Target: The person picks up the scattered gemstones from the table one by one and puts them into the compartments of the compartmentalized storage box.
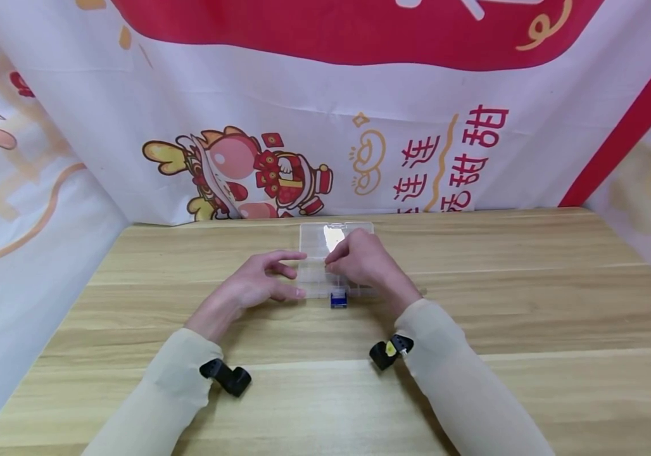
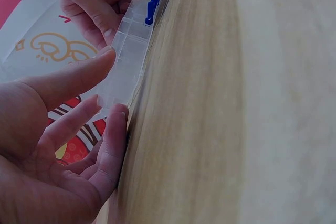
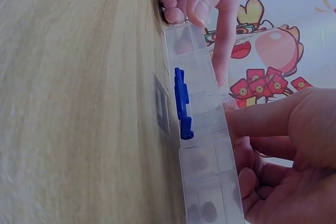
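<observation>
A clear plastic compartment box (image 1: pixel 314 290) lies on the table with its lid (image 1: pixel 309 237) raised at the back. Its blue latch (image 3: pixel 181 103) is at the front wall. At the box's left end is my left hand (image 1: pixel 259 278), with fingers and thumb spread and loosely bent. Thumb and fingertips touch or nearly touch the end of the box. My right hand (image 1: pixel 362 259) reaches over the middle compartments, fingers bent and thumb close to the index finger. Whether anything small is between those fingertips is hidden. Dark round blurs show through the box's front wall; I cannot tell what they are.
The wooden table (image 1: pixel 303 405) extends to both sides and toward me. A printed cloth (image 1: pixel 280 88) hangs behind the table, and more cloth stands at the left and right. Black wrist cameras (image 1: pixel 228 377) sit on both sleeves.
</observation>
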Action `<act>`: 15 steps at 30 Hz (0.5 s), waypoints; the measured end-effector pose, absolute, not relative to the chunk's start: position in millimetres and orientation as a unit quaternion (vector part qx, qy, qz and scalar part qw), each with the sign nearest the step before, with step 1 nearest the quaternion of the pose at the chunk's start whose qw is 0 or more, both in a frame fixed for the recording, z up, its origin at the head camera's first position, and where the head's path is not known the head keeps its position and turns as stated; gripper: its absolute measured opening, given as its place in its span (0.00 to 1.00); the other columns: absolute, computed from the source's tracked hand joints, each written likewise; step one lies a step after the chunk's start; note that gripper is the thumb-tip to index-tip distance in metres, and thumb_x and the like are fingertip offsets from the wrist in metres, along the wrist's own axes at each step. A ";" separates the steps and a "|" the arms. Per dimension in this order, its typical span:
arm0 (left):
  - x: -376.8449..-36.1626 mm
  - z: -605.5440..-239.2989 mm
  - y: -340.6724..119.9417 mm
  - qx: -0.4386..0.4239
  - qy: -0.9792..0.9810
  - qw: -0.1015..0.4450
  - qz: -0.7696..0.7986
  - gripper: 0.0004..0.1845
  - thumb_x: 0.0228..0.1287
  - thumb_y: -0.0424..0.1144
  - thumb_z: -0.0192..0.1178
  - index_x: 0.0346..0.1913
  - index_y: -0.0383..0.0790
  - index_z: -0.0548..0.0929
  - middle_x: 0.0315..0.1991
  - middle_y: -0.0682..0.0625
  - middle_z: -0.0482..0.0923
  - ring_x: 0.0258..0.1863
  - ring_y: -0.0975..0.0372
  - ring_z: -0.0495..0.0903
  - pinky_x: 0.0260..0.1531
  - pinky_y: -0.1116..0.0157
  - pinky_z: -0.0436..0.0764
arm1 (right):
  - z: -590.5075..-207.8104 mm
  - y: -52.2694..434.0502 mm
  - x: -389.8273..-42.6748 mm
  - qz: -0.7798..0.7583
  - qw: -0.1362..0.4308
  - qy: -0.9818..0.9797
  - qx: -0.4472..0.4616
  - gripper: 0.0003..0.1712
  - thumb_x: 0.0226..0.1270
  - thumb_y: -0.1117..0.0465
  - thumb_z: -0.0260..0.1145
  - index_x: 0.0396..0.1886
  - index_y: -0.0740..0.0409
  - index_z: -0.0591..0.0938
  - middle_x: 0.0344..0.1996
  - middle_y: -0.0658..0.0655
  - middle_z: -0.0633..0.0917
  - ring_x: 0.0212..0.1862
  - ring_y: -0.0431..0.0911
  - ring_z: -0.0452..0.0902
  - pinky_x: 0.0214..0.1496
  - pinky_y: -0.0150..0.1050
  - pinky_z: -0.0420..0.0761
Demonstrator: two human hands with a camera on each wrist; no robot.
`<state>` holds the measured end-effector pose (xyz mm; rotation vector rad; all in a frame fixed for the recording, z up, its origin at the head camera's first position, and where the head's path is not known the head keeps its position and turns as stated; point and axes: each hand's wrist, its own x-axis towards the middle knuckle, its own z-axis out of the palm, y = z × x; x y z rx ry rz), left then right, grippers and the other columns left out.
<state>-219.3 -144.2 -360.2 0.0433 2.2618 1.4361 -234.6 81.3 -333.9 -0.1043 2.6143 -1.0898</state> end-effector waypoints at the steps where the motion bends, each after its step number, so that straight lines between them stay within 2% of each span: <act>1: -219.6 -360.4 -144.1 0.016 0.822 0.229 0.521 0.39 0.60 0.36 0.78 0.74 0.58 0.77 0.64 0.42 0.76 0.55 0.52 0.80 0.49 0.63 0.86 | -334.0 81.3 -234.3 -0.379 0.153 0.912 -0.036 0.07 0.69 0.62 0.74 0.45 0.52 0.94 0.47 0.53 0.89 0.49 0.48 0.81 0.49 0.39 0.83; 15: -220.3 -361.1 -144.0 0.015 0.822 0.231 0.520 0.39 0.60 0.38 0.78 0.74 0.59 0.77 0.64 0.42 0.76 0.54 0.53 0.81 0.50 0.63 0.86 | -335.5 82.9 -231.7 -0.375 0.130 0.916 -0.060 0.08 0.70 0.63 0.74 0.46 0.55 0.93 0.45 0.55 0.90 0.49 0.49 0.83 0.52 0.41 0.86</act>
